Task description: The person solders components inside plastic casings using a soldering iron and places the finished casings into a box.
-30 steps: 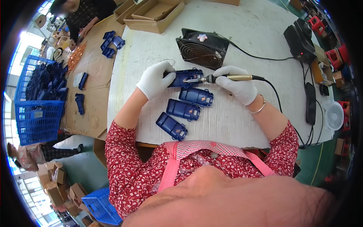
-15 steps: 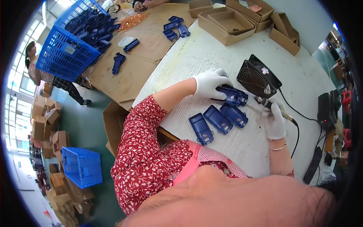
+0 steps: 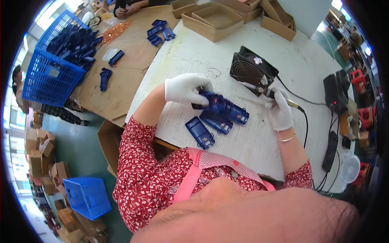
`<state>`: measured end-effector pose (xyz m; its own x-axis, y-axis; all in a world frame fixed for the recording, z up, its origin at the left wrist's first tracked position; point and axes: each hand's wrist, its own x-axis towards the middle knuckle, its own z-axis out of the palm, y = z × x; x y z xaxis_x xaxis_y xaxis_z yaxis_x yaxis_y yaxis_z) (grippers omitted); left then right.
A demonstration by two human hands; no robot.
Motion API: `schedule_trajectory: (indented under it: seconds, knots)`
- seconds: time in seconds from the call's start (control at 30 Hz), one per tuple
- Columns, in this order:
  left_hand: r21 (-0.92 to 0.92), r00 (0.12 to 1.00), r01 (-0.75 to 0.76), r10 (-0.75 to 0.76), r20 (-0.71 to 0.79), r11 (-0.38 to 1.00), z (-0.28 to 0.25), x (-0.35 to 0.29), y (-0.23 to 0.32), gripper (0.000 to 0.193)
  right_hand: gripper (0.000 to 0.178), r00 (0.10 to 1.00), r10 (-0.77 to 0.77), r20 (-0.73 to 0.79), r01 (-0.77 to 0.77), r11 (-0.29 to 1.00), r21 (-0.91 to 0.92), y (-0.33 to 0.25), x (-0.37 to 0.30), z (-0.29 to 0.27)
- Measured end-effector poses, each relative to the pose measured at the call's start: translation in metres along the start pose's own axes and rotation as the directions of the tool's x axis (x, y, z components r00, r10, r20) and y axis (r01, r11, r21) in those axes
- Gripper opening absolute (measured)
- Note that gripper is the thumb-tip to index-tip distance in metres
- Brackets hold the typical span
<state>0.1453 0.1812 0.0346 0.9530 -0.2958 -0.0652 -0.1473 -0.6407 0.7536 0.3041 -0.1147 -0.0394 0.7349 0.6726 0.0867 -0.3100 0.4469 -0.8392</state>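
My left hand [image 3: 188,89], in a white glove, is closed on a dark blue plastic housing [image 3: 214,102], blurred by motion and tilted over other housings. Below it three similar blue housings lie in a slanting row: a near one [image 3: 199,133], a middle one [image 3: 219,122] and a far one [image 3: 238,114], the last two partly covered. My right hand [image 3: 279,111], also white-gloved, grips a soldering iron [image 3: 269,93] by its handle. The iron's tip points left, in front of a black fan [image 3: 250,72], apart from the held housing.
Cardboard trays [image 3: 212,20] stand along the table's far edge. At the right are a black power unit [image 3: 336,92], cords and a power strip [image 3: 331,152]. A blue crate [image 3: 52,77] heaped with housings stands far left, near copper-coloured small parts [image 3: 115,32]. Another person's hands [image 3: 127,10] show at the top.
My left hand has drawn the held housing away from the iron, to the left and over the row. The iron stays in my right hand, now nearer the fan. The whole view has shifted.
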Motion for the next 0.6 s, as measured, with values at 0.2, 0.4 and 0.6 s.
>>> schedule_trajectory:
  seconds: [0.2,0.4,0.6]
  knots:
    - [0.173,0.986,-0.159,0.146,0.083,0.972,0.028,0.005,0.024,0.034,0.015,0.997,0.029,-0.075,-0.027,0.999,0.037,-0.003,0.004,0.014]
    - [0.201,0.959,-0.282,0.270,0.087,0.938,0.012,-0.004,0.028,0.059,0.016,0.995,0.008,-0.101,-0.005,1.000,0.025,-0.001,0.008,0.015]
    - [0.462,0.959,-0.260,0.172,0.224,0.848,0.035,-0.005,0.076,0.080,0.007,0.993,0.114,-0.027,-0.107,0.975,0.194,-0.001,0.003,0.015]
